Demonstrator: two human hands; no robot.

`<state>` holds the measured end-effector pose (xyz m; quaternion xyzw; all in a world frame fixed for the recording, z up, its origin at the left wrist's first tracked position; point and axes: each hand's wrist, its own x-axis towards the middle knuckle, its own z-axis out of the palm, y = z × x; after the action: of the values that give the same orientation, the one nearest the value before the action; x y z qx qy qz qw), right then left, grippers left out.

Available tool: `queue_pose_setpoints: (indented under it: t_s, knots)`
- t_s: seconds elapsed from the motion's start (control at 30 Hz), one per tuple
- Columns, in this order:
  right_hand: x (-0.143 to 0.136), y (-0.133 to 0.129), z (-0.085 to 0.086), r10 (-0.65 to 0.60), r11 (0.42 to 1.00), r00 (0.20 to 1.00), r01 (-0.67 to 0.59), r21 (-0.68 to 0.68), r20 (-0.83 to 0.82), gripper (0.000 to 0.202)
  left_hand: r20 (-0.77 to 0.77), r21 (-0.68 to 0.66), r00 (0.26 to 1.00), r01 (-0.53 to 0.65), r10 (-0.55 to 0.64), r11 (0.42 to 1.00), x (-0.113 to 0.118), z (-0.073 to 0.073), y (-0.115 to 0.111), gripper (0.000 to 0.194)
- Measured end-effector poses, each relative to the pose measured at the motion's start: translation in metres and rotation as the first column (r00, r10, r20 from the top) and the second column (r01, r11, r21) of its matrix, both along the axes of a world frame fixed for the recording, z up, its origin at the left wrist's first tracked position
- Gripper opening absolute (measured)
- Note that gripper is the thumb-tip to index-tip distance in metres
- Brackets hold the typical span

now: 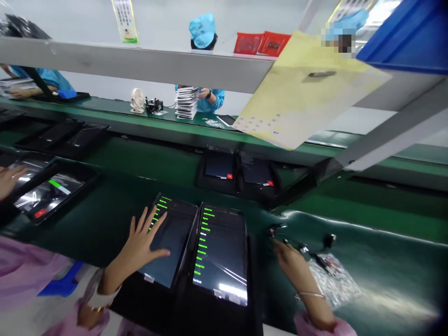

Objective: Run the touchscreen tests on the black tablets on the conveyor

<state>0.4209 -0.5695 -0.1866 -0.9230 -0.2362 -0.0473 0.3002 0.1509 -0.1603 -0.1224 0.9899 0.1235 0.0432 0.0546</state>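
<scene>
My left hand [142,245] is spread open over the left tablet [175,242], whose dark screen has green text lines. I cannot tell whether its fingertips touch the glass. Right beside it lies a second tablet [222,252] with a longer list of green lines and a bright reflection low on the screen. My right hand [292,263] is to the right of both tablets, with fingers closed on a dark cable [278,228]; the gripped part is mostly hidden. More cable with a black plug [329,241] trails beyond it, near a clear plastic bag [336,284].
Two tablets with red labels lie in a black tray [238,186] farther back. At left, another person's hand [10,179] is by a tablet [52,189]. A slanted metal post [385,126] and yellow paper [301,93] overhang the right. Co-workers sit across the bench.
</scene>
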Motion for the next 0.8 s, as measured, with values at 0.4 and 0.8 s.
queue_pose_setpoints:
  t_s: [0.4, 0.8]
  knots:
    - [0.027, 0.128, 0.009, 0.221, 0.962, 0.967, -0.194, 0.192, -0.129, 0.042, 0.229, 0.151, 0.964, -0.173, 0.136, 0.973, -0.086, -0.076, -0.011, 0.128]
    - [-0.107, 0.025, -0.035, 0.115, 0.939, 0.943, -0.001, 0.344, -0.311, 0.075, 0.257, 0.082, 0.947, -0.220, 0.193, 0.972, -0.097, -0.105, -0.076, 0.105]
